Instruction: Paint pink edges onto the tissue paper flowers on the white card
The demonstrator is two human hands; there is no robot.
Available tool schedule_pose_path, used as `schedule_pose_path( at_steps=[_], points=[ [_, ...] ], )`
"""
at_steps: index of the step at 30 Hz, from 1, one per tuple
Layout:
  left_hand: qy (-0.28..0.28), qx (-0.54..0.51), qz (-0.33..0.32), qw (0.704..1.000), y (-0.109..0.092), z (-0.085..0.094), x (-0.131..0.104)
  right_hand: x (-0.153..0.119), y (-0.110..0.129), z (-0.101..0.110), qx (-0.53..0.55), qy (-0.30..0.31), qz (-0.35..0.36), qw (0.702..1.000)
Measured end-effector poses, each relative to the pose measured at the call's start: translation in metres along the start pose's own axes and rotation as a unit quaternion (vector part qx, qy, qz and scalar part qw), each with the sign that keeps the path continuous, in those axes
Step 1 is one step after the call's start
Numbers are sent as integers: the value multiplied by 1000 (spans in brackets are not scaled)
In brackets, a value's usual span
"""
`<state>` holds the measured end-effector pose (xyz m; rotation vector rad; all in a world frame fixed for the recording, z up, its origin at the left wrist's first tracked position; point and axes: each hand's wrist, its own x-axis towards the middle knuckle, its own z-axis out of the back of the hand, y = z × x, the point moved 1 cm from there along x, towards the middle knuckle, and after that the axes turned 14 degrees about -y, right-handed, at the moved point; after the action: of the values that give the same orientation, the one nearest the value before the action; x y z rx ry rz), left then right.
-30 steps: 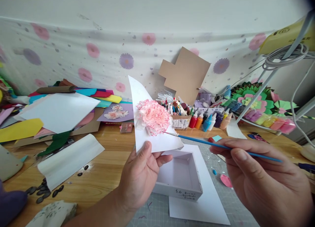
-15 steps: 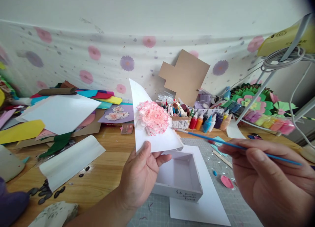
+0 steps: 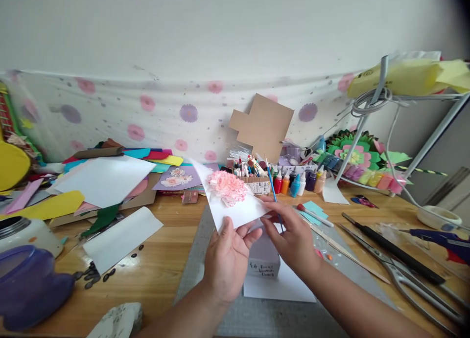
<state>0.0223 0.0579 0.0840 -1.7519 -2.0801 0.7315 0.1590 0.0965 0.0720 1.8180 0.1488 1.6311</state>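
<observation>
A pink-and-white ruffled paper flower (image 3: 228,187) sits on a folded piece of white paper (image 3: 235,215), raised above the mat. My left hand (image 3: 228,255) grips the paper's lower edge, thumb in front and fingers behind. At the paper's right corner, my right hand (image 3: 293,235) holds a thin blue paintbrush (image 3: 272,181) upright between its fingers, and its fingertips touch or nearly touch the paper. Below the hands, a white box (image 3: 264,264) with handwriting on its side stands on a white sheet (image 3: 279,291), partly hidden by my right hand.
Scissors (image 3: 396,274), a black-handled tool (image 3: 396,250) and a blue glue gun (image 3: 436,240) lie at right. Paint bottles (image 3: 295,185) and a pen box (image 3: 259,186) stand at the back. Coloured sheets (image 3: 106,179), a purple container (image 3: 29,289) and black pebbles (image 3: 90,274) are at left.
My right hand has moved left to the paper's corner, and the brush has turned from nearly level to upright. The view has tilted up, showing more of the table's right side.
</observation>
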Motion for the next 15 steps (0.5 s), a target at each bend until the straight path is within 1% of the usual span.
schedule_pose_path(
  at_steps=[4,8,10,12,15],
  points=[
    [-23,62,-18,998,5,4,-11,0,-8,3,7,4,-31,999],
    [-40,152,-59,986,-1,7,-13,5,-16,12,12,28,-79,996],
    [-26,182,-66,981,-5,7,-10,8,-17,14,12,43,-102,994],
    [0,210,-78,975,-10,6,-5,13,-16,16,14,56,-120,991],
    [45,256,-115,959,-17,3,4,22,-12,24,21,69,-136,988]
  ],
)
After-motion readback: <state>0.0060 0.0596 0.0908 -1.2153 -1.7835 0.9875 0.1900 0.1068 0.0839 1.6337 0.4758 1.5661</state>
